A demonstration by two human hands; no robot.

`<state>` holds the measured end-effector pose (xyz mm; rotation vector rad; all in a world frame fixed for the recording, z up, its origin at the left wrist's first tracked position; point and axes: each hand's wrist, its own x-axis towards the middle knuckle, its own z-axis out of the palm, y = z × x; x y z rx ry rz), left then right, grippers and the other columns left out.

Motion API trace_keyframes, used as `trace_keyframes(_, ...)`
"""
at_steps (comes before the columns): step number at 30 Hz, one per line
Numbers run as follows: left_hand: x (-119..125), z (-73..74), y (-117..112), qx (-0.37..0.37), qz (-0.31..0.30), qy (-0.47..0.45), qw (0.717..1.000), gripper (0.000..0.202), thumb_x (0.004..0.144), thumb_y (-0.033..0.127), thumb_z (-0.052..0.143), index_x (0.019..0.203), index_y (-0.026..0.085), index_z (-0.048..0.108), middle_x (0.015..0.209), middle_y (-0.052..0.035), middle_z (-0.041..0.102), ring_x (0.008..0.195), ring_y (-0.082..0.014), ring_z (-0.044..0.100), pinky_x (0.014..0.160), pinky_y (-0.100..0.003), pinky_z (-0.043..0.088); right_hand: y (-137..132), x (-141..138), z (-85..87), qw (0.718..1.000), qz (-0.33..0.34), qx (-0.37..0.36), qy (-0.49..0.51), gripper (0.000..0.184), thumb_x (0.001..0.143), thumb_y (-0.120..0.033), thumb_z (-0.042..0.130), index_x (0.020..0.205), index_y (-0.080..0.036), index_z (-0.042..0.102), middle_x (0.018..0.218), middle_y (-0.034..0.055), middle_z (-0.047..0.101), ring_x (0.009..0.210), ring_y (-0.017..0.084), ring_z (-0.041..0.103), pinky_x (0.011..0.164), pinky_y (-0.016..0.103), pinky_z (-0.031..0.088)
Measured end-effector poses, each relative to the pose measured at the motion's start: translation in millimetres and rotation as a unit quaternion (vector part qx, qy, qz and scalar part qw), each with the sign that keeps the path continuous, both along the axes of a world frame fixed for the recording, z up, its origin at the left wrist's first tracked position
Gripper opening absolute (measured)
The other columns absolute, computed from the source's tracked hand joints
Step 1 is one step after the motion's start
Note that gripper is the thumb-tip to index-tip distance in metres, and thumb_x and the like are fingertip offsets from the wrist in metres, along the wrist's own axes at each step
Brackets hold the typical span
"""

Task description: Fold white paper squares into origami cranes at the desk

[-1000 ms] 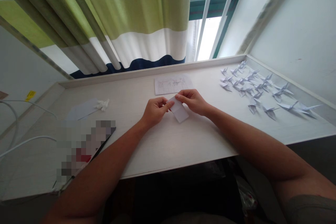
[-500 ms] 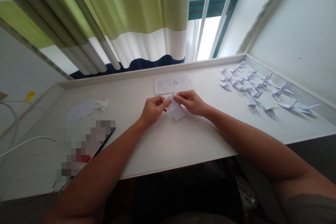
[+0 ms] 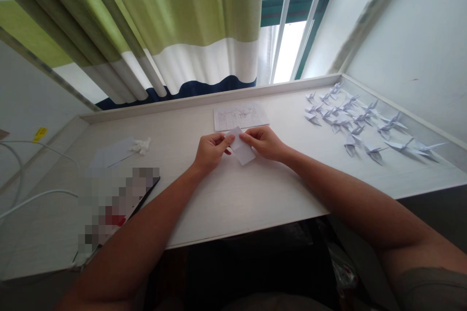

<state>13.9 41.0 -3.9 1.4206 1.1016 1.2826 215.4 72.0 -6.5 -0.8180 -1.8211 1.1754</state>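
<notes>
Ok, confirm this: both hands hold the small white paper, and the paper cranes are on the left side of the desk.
Wrong side: the paper cranes are on the right side of the desk, as the head view shows. Both hands do hold the small white paper.

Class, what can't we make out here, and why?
Head view: some fingertips of left hand and right hand; white paper hides them.
Head view: wording on the printed sheet; too small, blurred.
Head view: most of the object at left; pixelation covers it.
Head view: top of the curtain; cut by upper edge.
</notes>
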Motion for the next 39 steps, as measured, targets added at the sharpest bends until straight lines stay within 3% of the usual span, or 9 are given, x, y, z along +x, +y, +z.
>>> trace_keyframes(22,-1.3,2.7,0.7,-0.030,0.025,-0.048,0.998,0.054,0.070,0.066,0.090,0.078,0.014,0.079,0.075,-0.0070,0.076,0.068,-0.0182,0.071,0.056,-0.028,0.060,2.5,4.1,3.4,0.998,0.026,0.021,-0.053,0.060,0.096,-0.068,0.060,0.063,-0.019,0.051,0.059,-0.0038,0.043,0.056,0.009,0.034,0.051,0.025,0.026)
trace_keyframes(30,-4.0,3.5,1.9,-0.040,0.040,-0.055,0.997,0.055,0.070,0.066,0.090,0.077,0.013,0.077,0.073,-0.0061,0.074,0.067,-0.0184,0.072,0.054,-0.027,0.060,-0.9,4.3,7.5,0.999,0.034,-0.013,-0.036,0.058,0.092,-0.069,0.065,0.068,-0.017,0.064,0.065,0.0036,0.065,0.060,0.014,0.055,0.055,0.026,0.045)
trace_keyframes(39,-1.6,4.7,0.8,-0.054,0.062,-0.067,0.994,0.053,0.071,0.063,0.090,0.080,0.013,0.076,0.076,-0.0072,0.075,0.071,-0.0198,0.074,0.055,-0.028,0.061,2.7,9.9,7.1,0.997,-0.014,0.014,-0.071,0.057,0.093,-0.067,0.065,0.066,-0.017,0.066,0.063,0.0047,0.069,0.058,0.014,0.060,0.058,0.027,0.043)
